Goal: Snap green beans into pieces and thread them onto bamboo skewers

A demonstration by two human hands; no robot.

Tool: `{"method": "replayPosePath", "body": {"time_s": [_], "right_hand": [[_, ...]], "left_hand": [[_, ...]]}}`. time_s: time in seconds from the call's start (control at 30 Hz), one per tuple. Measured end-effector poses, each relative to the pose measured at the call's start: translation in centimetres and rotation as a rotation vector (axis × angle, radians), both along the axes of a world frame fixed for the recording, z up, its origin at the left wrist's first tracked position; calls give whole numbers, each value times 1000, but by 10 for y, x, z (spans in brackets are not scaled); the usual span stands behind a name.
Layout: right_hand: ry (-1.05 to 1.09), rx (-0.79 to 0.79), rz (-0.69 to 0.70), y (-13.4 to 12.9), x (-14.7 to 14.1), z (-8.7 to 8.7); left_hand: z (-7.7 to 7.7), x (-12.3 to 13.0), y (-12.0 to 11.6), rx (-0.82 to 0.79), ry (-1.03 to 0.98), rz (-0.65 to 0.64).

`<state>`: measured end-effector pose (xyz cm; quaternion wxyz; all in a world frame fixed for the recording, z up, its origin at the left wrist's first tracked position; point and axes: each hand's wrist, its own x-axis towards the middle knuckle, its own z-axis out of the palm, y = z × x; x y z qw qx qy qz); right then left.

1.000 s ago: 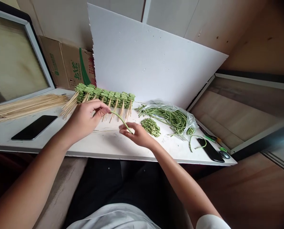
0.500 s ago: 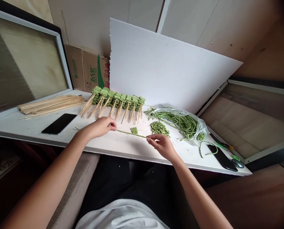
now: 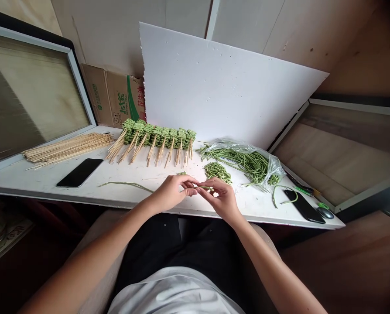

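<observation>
A long green bean [image 3: 126, 183] trails leftward over the white table from my left hand [image 3: 175, 190], whose fingers pinch it. My right hand [image 3: 219, 196] pinches the same bean near its right end, fingertips almost touching those of the left. Behind my left hand, a few short bean pieces [image 3: 181, 173] show, mostly hidden. A heap of cut bean pieces [image 3: 217, 172] lies just beyond my right hand. Further back, bean pieces on skewers [image 3: 159, 133] are stacked in a row, their bare stick ends [image 3: 151, 152] pointing toward me.
Loose wooden skewers [image 3: 67, 148] and a black phone [image 3: 80, 172] lie on the table [image 3: 116, 198] at left. Long beans in a clear bag [image 3: 254, 163], another dark phone [image 3: 303, 206] and a round dark object [image 3: 325, 213] are at right. A white board [image 3: 227, 87] leans behind.
My left hand has moved right along the bean to meet my right hand. More of the bean now shows to the left of it. The view has shifted slightly.
</observation>
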<state>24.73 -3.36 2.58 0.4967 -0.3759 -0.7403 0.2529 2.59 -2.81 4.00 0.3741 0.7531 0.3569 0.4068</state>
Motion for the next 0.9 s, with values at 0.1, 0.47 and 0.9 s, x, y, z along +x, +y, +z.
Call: {"method": "replayPosePath", "body": {"time_s": [0.1, 0.47, 0.9], "right_hand": [[27, -4, -28, -4, 1, 3], [-91, 183, -100, -14, 1, 20], [-114, 357, -123, -8, 2, 10]], "left_hand": [[-3, 0, -1, -2, -24, 43], [-4, -4, 0, 74, 35, 79], [-4, 0, 0, 150, -14, 94]]}}
